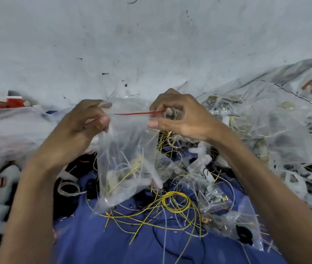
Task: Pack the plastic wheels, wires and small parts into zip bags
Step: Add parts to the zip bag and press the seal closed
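Observation:
A clear zip bag (124,164) with a red seal strip hangs in the middle of the view, holding yellow and white wires and small white parts. My left hand (86,126) pinches the bag's top left corner. My right hand (178,119) pinches the top right end at the red strip. Below the bag, a coil of yellow wire (176,202) and loose wire pieces lie on blue cloth (98,242). Black plastic wheels (243,234) show inside a flat bag at lower right.
A large clear sack (277,130) full of white plastic parts fills the right side. More filled zip bags (214,199) lie right of the coil. White plastic sheeting (8,130) and red-white boxes (8,101) sit at the left. A scuffed white wall stands behind.

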A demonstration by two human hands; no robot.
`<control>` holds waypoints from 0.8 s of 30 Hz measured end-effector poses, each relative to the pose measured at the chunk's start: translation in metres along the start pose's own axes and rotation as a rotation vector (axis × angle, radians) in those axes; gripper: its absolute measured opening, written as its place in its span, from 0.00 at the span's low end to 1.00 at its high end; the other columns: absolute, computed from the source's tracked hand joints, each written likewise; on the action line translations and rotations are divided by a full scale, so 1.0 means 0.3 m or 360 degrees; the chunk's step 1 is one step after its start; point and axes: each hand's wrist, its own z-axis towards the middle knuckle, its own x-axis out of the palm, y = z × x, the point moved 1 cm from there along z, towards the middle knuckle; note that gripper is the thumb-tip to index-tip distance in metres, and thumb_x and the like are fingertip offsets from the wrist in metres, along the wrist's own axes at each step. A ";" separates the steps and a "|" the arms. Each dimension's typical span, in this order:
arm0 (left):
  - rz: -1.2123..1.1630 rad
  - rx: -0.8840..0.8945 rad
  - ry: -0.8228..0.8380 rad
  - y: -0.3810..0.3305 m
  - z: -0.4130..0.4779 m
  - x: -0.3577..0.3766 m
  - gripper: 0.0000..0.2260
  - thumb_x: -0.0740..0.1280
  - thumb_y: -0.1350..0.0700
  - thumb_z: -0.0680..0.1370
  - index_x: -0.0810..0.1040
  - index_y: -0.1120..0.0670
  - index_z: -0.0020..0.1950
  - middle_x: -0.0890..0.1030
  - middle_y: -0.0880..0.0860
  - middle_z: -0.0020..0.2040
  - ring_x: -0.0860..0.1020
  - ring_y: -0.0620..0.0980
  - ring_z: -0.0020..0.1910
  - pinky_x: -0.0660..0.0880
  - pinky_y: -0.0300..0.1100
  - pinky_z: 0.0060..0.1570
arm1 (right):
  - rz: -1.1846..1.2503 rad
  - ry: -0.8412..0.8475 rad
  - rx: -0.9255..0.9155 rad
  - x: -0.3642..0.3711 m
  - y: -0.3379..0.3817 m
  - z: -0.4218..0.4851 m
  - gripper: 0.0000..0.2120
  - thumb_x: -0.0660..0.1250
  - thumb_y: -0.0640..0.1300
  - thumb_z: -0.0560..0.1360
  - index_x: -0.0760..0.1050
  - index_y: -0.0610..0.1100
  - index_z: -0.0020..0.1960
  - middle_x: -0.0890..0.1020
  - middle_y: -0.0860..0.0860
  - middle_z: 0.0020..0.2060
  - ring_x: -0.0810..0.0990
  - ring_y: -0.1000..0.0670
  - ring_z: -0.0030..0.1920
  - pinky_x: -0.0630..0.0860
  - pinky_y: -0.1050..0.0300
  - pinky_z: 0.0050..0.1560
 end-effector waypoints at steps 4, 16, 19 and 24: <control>-0.0563 -0.0183 -0.0102 0.024 0.000 0.019 0.11 0.63 0.51 0.77 0.76 0.59 0.45 0.82 0.48 0.54 0.81 0.47 0.51 0.76 0.44 0.54 | -0.0065 0.0278 0.0125 0.012 0.020 0.027 0.10 0.68 0.53 0.72 0.78 0.47 0.44 0.78 0.57 0.36 0.73 0.66 0.35 0.68 0.72 0.39; -0.1026 -0.0717 0.0491 0.141 -0.040 0.127 0.45 0.73 0.27 0.49 0.75 0.53 0.57 0.81 0.46 0.55 0.81 0.40 0.48 0.77 0.38 0.48 | 0.1596 -0.0528 0.0140 0.076 0.117 0.171 0.16 0.61 0.37 0.78 0.61 0.43 0.33 0.70 0.49 0.21 0.76 0.49 0.26 0.78 0.48 0.45; -0.0948 -0.0631 0.0809 0.137 -0.068 0.127 0.26 0.78 0.37 0.56 0.84 0.47 0.50 0.84 0.44 0.50 0.80 0.41 0.52 0.74 0.31 0.48 | 0.1697 -0.0683 0.0162 0.067 0.095 0.195 0.16 0.61 0.38 0.79 0.62 0.42 0.34 0.70 0.48 0.23 0.74 0.45 0.28 0.78 0.59 0.36; -0.0447 -0.0524 0.0479 0.109 -0.019 0.070 0.18 0.72 0.48 0.65 0.81 0.58 0.49 0.84 0.51 0.45 0.80 0.45 0.44 0.73 0.40 0.47 | 0.1316 -0.0383 -0.0004 0.008 -0.006 0.154 0.07 0.64 0.35 0.76 0.67 0.43 0.43 0.75 0.48 0.29 0.80 0.50 0.33 0.76 0.59 0.44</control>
